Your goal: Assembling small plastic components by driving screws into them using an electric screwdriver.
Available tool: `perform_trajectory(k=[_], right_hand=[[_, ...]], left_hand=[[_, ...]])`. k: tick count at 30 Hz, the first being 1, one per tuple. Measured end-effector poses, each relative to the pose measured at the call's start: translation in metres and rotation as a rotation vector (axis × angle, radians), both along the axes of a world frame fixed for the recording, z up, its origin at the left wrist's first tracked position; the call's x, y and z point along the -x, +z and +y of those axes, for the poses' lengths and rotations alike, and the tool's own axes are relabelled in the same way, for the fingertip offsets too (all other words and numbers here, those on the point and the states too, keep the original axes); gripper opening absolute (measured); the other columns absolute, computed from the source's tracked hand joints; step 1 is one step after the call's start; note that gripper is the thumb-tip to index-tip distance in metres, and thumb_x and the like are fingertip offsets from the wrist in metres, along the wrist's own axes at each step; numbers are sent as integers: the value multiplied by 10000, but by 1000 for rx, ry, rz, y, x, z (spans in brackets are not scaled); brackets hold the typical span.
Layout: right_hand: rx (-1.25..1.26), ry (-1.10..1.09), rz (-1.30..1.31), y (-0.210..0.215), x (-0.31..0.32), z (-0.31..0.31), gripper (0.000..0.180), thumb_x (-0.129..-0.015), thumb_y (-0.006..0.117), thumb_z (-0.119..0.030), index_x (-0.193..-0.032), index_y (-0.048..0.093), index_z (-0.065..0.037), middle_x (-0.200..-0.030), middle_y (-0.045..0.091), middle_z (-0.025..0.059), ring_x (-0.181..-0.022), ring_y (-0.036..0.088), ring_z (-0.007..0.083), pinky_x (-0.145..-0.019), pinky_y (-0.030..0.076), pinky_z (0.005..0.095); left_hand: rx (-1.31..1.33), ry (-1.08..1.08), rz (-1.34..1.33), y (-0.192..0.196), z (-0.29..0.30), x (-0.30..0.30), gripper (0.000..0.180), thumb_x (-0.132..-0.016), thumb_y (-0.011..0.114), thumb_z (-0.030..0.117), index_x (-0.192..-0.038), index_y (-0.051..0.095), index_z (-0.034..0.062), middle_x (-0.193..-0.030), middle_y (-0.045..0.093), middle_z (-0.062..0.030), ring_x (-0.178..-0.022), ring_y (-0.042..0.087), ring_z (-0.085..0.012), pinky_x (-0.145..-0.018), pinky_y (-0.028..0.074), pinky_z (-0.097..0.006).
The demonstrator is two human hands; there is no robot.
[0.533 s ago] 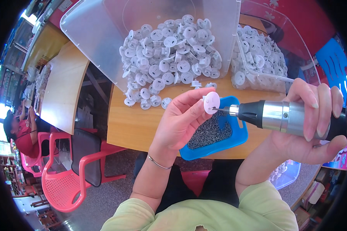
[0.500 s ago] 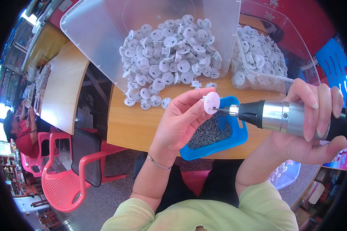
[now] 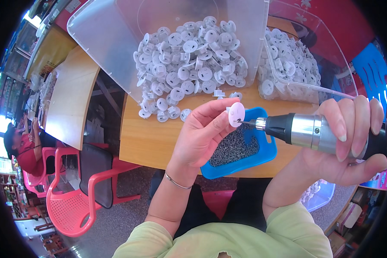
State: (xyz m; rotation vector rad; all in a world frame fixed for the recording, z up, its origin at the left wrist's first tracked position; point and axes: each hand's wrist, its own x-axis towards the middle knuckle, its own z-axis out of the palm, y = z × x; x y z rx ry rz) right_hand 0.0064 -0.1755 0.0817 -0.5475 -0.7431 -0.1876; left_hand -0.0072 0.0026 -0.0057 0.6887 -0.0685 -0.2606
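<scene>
One small white plastic disc (image 3: 236, 114) is being pinched between the thumb and fingertips of the left hand (image 3: 201, 136), held up above a blue tray (image 3: 268, 151) while the bit of an electric screwdriver (image 3: 307, 130) is pressing against its face. Nothing is shifting from half a second ago: disc, bit and both hands are sitting in the same places, which suggests the driving of a screw into the disc is under way rather than finished. The right hand (image 3: 347, 144) is wrapping fully around the silver and black barrel of the tool, fingers closed tight over it. Beneath the disc, the blue tray is lying at the near edge of the wooden table (image 3: 146, 137) and holding a heap of small dark screws (image 3: 235, 149). Beyond it, a clear plastic bin (image 3: 116, 47) tipped on its side is spilling a pile of matching white discs (image 3: 189, 64) onto the table, and a second clear bin (image 3: 327, 56) to the right is holding more of them. Farther left, a person in a red shirt (image 3: 23, 150) is sitting by red plastic chairs (image 3: 73, 193).
</scene>
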Motion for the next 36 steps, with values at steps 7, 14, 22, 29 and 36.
perform_trajectory(k=[7,14,22,29,36], right_hand=[[-35,-19,8,0,0,2,397,-648,710,-220,-838,377,-117,-636,438,-30,-515,450,64,-690,409,237],[-42,-43,7,0,0,0,399,-642,708,-212,-838,375,-113,-636,439,-35,-513,446,59,-692,409,231],[-47,-41,9,0,0,1,398,-638,709,-209,-835,376,-118,-627,443,-38,-514,450,57,-691,411,228],[-39,-42,7,0,-1,0,400,-636,710,-209,-836,376,-118,-628,445,-37,-515,453,57,-691,411,229],[-38,-18,4,0,0,2,397,-641,709,-206,-836,376,-116,-634,445,-32,-516,451,62,-690,409,236]], left_hand=[[30,-11,23,1,1,-1,286,-831,492,61,-1106,470,-15,-1009,550,-96,-896,562,-147,-765,496,-257],[15,5,24,1,2,-1,290,-833,488,63,-1110,465,-20,-1010,550,-104,-900,564,-158,-769,496,-262],[20,-11,5,-1,1,-1,293,-833,487,62,-1113,462,-23,-1014,548,-109,-903,563,-159,-777,495,-265],[17,-8,13,0,0,-1,296,-831,490,60,-1114,462,-22,-1009,550,-103,-897,564,-153,-775,496,-263],[24,-8,15,2,0,-1,289,-830,491,58,-1108,469,-20,-1003,553,-100,-892,566,-149,-766,498,-255]])
